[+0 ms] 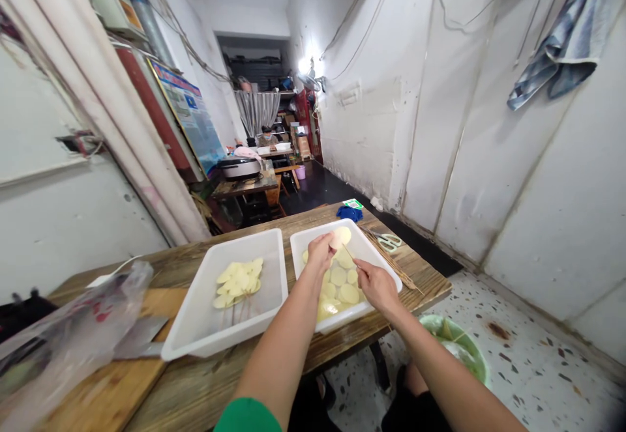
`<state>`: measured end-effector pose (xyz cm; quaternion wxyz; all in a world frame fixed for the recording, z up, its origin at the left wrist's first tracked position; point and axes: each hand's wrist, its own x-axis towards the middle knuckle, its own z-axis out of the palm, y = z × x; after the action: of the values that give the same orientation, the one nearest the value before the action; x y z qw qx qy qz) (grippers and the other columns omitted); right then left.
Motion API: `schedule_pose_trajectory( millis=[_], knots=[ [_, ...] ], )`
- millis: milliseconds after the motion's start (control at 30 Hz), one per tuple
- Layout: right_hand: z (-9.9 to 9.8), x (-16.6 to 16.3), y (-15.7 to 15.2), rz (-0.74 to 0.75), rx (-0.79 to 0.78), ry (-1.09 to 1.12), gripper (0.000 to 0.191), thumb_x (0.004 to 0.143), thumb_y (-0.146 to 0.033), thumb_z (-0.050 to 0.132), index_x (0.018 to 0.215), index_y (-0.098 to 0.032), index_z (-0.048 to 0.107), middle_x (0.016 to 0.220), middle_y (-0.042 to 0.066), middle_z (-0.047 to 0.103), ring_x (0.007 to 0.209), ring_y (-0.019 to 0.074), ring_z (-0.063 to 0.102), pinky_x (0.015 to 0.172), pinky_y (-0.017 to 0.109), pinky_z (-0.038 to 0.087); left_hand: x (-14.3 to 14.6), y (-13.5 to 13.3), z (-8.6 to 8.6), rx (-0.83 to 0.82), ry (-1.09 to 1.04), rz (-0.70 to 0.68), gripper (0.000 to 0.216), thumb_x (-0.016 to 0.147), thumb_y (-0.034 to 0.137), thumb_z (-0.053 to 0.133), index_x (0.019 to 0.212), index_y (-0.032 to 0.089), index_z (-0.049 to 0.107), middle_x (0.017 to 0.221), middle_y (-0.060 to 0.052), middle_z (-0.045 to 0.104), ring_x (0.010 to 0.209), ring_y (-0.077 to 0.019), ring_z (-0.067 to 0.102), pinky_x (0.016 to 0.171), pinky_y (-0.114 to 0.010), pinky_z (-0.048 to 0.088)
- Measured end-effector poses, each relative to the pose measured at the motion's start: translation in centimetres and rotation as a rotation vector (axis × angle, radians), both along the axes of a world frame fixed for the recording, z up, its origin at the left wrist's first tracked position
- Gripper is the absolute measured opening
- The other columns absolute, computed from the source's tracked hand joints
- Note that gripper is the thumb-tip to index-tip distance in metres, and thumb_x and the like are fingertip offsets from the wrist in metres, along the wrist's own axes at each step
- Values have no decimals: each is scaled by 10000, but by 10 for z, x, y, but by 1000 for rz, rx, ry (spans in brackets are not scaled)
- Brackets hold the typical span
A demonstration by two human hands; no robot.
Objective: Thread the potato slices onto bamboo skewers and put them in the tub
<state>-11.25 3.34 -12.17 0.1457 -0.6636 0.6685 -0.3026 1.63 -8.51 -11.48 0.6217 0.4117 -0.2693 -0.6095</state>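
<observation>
Over the right white tray (pixel 395 275), my left hand (pixel 321 249) pinches thin, pale yellow potato slices (pixel 341 237). My right hand (pixel 375 283) grips a thin wooden skewer (pixel 348 250), its far end at the slices; whether it has pierced them I cannot tell. Below both hands, more round slices (pixel 349 294) lie in yellowish liquid. The left white tray (pixel 195 328) holds a pile of skewered slices (pixel 239 280), with the stick ends pointing toward me. A bundle of loose skewers (pixel 398 268) rests along the right tray's outer side.
Green-handled scissors (pixel 390 243) and a blue cloth (pixel 349 213) lie beyond the right tray. At left are a cutting board (pixel 117 386), a cleaver (pixel 141 337) and a plastic bag (pixel 92 328). A green bin (pixel 482 360) stands on the floor. A person (pixel 267 137) sits far back.
</observation>
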Motion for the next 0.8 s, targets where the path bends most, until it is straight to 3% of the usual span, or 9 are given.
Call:
schedule_pose_trajectory(
  millis=[100, 200, 367, 533, 800],
  knots=[
    [-2, -3, -4, 72, -2, -100, 394, 880, -268, 397, 1201, -262, 626, 804, -20, 726, 721, 156, 653, 637, 237, 451, -2, 0, -1, -26, -4, 7, 218, 620, 219, 776, 655, 103, 595, 583, -13, 579, 501, -80, 520, 464, -187, 358],
    [-7, -6, -9, 113, -34, -158, 400, 874, -259, 399, 1211, -226, 612, 869, -18, 730, 762, 159, 653, 685, 250, 472, -2, -1, -2, -13, 1, 0, 211, 642, 202, 767, 636, 100, 582, 571, -6, 554, 490, -72, 494, 440, -176, 329],
    [-15, -9, -14, 138, -86, -211, 387, 880, -293, 407, 1196, -204, 612, 985, 11, 729, 878, 181, 663, 776, 286, 493, -1, -3, -1, 104, 164, -54, 170, 683, 77, 706, 663, 104, 539, 607, -3, 529, 497, -66, 475, 415, -153, 298],
    [-15, -10, -15, 148, -121, -228, 371, 876, -307, 417, 1158, -198, 632, 982, 19, 733, 916, 191, 666, 833, 308, 493, -1, -3, 4, 234, 181, -59, 125, 745, 37, 623, 707, 116, 533, 616, 2, 508, 462, -56, 443, 401, -149, 297],
    [-18, -12, -26, 143, -94, -264, 355, 851, -292, 424, 1110, -174, 637, 948, 31, 739, 912, 198, 661, 847, 322, 477, -2, -3, 2, 306, 151, -218, 110, 758, 47, 607, 707, 122, 544, 581, 16, 477, 420, -42, 387, 369, -143, 255]
  ],
)
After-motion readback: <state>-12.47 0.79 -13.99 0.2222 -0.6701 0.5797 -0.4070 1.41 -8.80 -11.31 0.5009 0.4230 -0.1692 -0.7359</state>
